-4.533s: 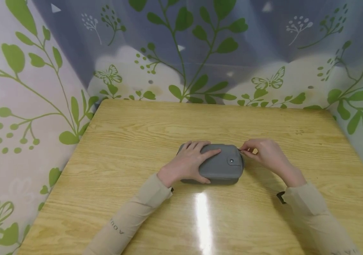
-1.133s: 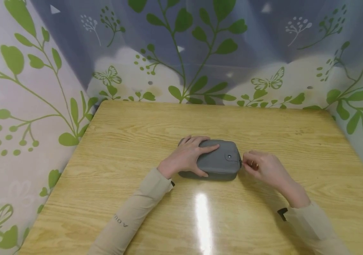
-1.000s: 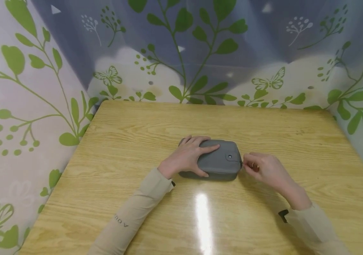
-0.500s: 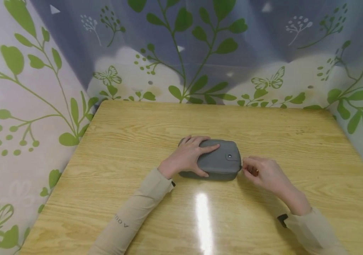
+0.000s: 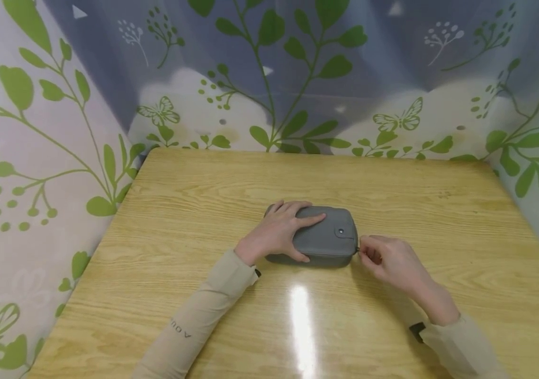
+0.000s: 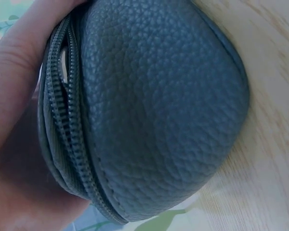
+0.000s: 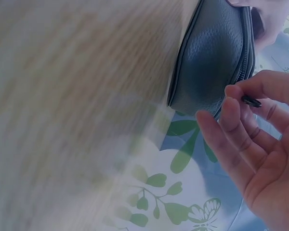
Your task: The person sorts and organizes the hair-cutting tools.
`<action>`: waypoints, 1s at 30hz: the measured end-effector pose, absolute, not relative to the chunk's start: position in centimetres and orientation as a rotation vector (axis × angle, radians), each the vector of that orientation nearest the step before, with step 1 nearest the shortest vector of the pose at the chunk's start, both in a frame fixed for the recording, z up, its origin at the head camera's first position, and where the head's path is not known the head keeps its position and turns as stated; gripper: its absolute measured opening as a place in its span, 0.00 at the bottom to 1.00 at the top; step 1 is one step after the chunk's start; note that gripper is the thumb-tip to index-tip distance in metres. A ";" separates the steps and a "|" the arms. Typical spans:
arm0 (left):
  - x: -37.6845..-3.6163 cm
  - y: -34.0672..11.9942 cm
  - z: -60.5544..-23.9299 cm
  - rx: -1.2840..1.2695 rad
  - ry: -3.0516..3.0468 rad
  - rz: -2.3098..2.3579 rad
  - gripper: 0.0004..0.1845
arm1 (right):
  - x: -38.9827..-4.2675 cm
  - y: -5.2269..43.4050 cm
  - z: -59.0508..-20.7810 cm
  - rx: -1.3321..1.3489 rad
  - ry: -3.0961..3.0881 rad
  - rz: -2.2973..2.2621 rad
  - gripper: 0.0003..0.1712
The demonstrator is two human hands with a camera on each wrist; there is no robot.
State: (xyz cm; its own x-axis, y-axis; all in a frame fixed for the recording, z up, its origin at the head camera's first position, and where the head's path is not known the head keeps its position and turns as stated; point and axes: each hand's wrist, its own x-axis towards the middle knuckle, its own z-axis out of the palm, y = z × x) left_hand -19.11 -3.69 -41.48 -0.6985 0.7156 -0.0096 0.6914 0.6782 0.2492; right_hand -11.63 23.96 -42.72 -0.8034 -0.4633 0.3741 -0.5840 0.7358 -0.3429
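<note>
You are sitting at a small wooden table in what looks like a curtained-off recording booth rather than a lived-in room. A translucent sheet printed with green leaves and butterflies hangs close behind the table and wraps round both its sides, hiding whatever lies beyond.

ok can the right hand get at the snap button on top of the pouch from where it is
Probably yes. The snap button sits bare on the grey pouch, the left hand rests farther left, and the right hand pinches the zipper pull right beside it.
</note>
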 end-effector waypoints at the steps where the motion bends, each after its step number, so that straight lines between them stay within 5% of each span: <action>1: -19.1 -3.7 -41.5 1.169 2.780 0.346 0.56 | -11.6 23.9 -42.7 0.821 -2.677 0.656 0.19; 30: -19.1 -3.4 -41.6 1.161 2.789 0.343 0.56 | -10.2 22.5 -42.8 0.867 -2.686 0.749 0.16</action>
State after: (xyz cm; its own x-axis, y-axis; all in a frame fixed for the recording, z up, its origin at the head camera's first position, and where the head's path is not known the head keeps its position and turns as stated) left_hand -19.06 -3.36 -41.56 -0.7041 0.7101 -0.0067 0.6873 0.6838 0.2452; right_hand -10.23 22.48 -42.82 -0.8012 -0.4834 0.3527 -0.5961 0.6955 -0.4011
